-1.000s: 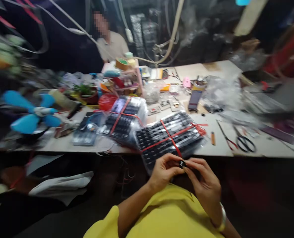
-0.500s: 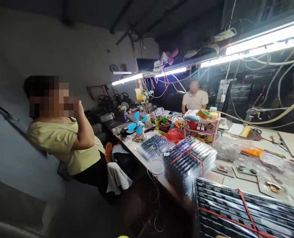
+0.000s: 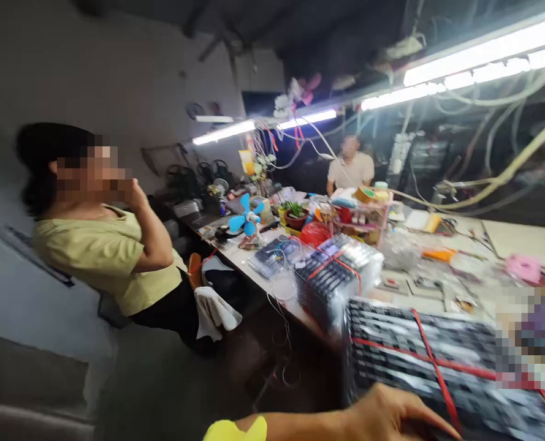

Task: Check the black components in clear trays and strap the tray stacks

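My left hand [image 3: 394,413] reaches in at the bottom edge, below a yellow sleeve [image 3: 235,429]. It lies at the near side of a large bundle of black-and-silver strips [image 3: 387,361], tied crosswise with red cord [image 3: 431,355]. One finger stretches to the right, apart from the rest of the hand. Its lower part is cut off by the frame and blurred, and whether it touches the bundle is unclear. Farther back stands a second tied, plastic-wrapped bundle [image 3: 327,275]. My right hand is out of view.
A person in a yellow-green top [image 3: 92,257] stands at the left, hand near the face. Another person [image 3: 350,168] sits across the workbench [image 3: 233,260]. On it are a blue fan [image 3: 245,217], a potted plant [image 3: 295,214] and a pink tiered rack [image 3: 382,220]. Tube lights [image 3: 484,55] hang above.
My left hand and forearm have come into view at the bottom, by the near bundle. The view has shifted, so the bench contents sit higher and more to the left.
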The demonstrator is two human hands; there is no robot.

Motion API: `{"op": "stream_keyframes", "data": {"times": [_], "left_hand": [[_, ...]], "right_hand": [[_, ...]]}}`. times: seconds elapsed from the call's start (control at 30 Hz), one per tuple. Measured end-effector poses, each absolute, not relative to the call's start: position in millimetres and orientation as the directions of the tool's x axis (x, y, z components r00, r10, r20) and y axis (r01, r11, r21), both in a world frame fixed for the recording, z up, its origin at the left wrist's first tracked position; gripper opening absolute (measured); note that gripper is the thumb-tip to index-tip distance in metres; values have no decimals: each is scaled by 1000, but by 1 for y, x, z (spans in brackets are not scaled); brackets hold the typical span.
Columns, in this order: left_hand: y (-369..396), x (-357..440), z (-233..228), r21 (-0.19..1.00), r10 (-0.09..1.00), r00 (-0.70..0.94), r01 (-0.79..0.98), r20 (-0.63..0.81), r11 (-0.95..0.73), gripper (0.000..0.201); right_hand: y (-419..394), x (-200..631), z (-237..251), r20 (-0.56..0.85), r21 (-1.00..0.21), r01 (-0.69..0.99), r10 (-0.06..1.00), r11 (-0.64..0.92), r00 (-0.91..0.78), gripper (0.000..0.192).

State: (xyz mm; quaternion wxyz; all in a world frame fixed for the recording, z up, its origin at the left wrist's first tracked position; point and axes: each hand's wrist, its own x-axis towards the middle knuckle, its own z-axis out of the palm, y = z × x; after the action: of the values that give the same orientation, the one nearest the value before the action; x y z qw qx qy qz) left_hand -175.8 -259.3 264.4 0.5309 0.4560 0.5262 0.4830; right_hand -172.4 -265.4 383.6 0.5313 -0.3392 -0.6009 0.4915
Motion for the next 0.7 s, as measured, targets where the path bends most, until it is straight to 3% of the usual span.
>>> {"op": "stream_keyframes", "data": {"times": [0.07, 0.13, 0.2, 0.4, 0.7], "left_hand": [[-261, -181, 255, 996, 996, -82, 87, -20, 28, 27], [-263, -182, 251, 987, 993, -99, 151, 66, -50, 28], [-264, -182, 253, 998, 998, -62, 68, 16, -12, 28], [-262, -185, 264, 992, 991, 75, -52, -110, 114, 18], [-266, -180, 260, 996, 988, 130, 41, -79, 74, 18]], "right_hand": [[-245, -102, 317, 197, -980, 23, 977, 199, -78, 28], [-240, -51, 270, 139, -979, 114, 965, 167, -222, 23], [-242, -27, 248, 73, -983, 142, 951, 120, -300, 16], [-244, -29, 250, 163, -952, 192, 926, 238, -339, 8], [-260, -22, 246, 47, -979, 175, 953, 103, -299, 10]]}}
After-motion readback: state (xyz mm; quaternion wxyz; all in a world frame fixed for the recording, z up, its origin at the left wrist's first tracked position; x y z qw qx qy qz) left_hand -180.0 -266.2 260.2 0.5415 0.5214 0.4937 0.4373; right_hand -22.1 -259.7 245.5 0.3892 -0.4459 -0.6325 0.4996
